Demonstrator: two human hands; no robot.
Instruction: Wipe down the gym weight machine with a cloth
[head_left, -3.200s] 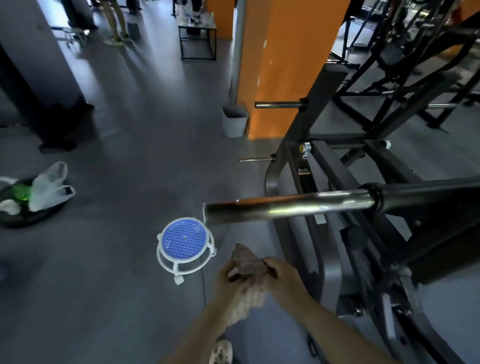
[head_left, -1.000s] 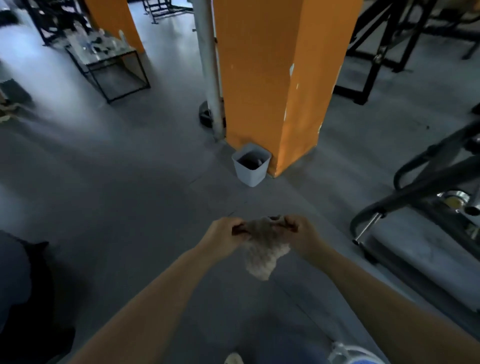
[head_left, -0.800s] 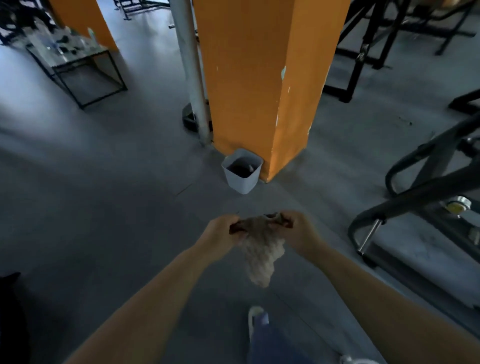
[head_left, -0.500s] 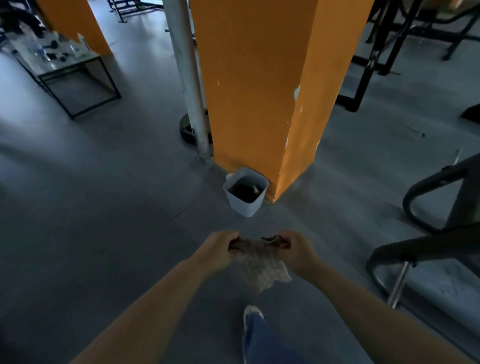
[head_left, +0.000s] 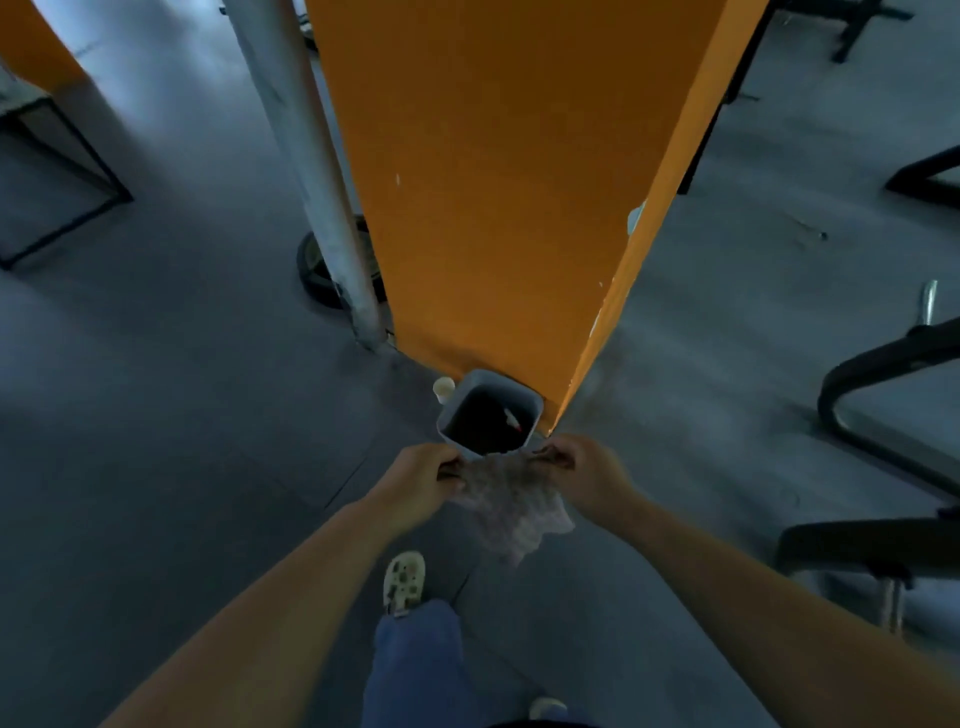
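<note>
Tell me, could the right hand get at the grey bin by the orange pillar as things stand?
Probably yes: the right hand hangs just short of the bin, whose open top faces up with nothing across it. But both it and the left hand grip the cloth.

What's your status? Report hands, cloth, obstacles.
Left hand and right hand each grip cloth. Cloth hangs spread. Bin and orange pillar directly ahead.

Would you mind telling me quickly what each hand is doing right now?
Left hand: fingers pinch one top corner of the cloth.
Right hand: fingers pinch the other top corner of it.
</note>
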